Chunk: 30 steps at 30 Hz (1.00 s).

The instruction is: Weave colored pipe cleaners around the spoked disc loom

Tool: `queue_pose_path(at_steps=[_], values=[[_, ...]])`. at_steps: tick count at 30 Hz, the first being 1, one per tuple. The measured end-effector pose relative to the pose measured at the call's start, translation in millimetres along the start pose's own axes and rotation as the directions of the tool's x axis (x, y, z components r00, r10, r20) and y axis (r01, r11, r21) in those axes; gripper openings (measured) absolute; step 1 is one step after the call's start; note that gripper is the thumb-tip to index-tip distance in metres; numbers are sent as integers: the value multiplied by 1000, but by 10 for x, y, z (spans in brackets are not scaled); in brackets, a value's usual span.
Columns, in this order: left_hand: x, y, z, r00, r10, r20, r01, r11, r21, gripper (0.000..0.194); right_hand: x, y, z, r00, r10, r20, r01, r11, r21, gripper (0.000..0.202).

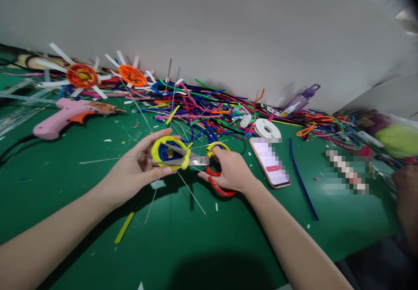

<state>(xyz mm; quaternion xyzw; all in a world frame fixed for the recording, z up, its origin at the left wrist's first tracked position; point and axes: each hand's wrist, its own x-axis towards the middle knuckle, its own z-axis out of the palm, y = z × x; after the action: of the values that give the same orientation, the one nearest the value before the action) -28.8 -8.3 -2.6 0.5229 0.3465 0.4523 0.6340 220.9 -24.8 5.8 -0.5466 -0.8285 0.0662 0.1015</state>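
My left hand (146,159) grips a round yellow-and-blue pipe-cleaner craft (156,148) by its side, thumb below and fingers behind. Thin pale spokes stick out from it in several directions. My right hand (230,170) is wrapped round the red and yellow handles of a pair of scissors (199,161). The parted blades reach across the craft, around a short yellow end (186,159) at its right edge. Whether the blades touch that end I cannot tell. Below my left hand, a yellow pipe-cleaner piece (124,228) lies on the green table (98,255).
A pink glue gun (65,116) lies at left, near two orange wheel-like crafts (81,75) with white strips. Behind is a heap of pipe cleaners (202,107). A ribbon spool (267,128), phone (270,163), blue pipe cleaner (302,179) and purple bottle (302,98) are right; another person's hand (406,194) is far right.
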Motion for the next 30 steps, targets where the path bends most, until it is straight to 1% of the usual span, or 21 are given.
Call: queue_pose_path(at_steps=[3, 6, 8, 11, 14, 17, 19, 21, 24, 26, 27, 28, 29, 30], values=[[5, -15, 11, 1000, -5, -7, 5, 998, -64, 72, -2, 8, 6, 1000, 5, 14, -5, 1000, -21, 34], [14, -27, 22, 1000, -17, -6, 16, 992, -128, 72, 9, 9, 4, 999, 22, 33, -21, 999, -44, 31], [21, -26, 30, 999, -31, -16, 28, 989, -145, 72, 21, 1, -1, 999, 34, 40, -31, 998, -60, 30], [33, -14, 34, 997, -58, -49, 50, 988, -148, 68, 40, -14, 0, 996, 81, 31, -78, 994, -82, 20], [40, -13, 16, 996, -66, -61, 54, 983, -174, 63, 45, -5, 20, 988, 154, -31, -156, 986, -63, 16], [44, -30, -14, 994, -72, -81, 56, 981, -186, 69, 34, 41, 65, 965, 214, -153, -213, 977, 23, 18], [49, -41, -29, 991, -86, -107, 67, 982, -176, 75, 23, 81, 100, 934, 250, -255, -234, 968, 94, 22], [58, -45, -33, 987, -92, -134, 70, 984, -163, 77, 15, 110, 120, 889, 294, -351, -243, 953, 181, 25], [74, -45, -23, 980, -70, -185, 41, 987, -156, 73, 14, 118, 103, 789, 407, -460, -270, 903, 335, 27], [85, -45, -15, 972, -31, -231, -8, 986, -167, 70, 21, 119, 70, 715, 500, -489, -304, 852, 426, 26], [91, -46, -14, 966, -10, -258, -36, 984, -175, 69, 27, 125, 55, 685, 537, -492, -316, 828, 463, 25], [97, -47, -17, 957, 9, -289, -64, 981, -182, 68, 34, 137, 43, 666, 564, -488, -323, 808, 493, 24], [104, -48, -24, 946, 25, -323, -91, 978, -190, 66, 42, 154, 38, 659, 582, -476, -328, 792, 514, 24], [111, -48, -35, 935, 34, -354, -111, 974, -200, 64, 49, 177, 38, 662, 592, -459, -335, 782, 525, 25]])
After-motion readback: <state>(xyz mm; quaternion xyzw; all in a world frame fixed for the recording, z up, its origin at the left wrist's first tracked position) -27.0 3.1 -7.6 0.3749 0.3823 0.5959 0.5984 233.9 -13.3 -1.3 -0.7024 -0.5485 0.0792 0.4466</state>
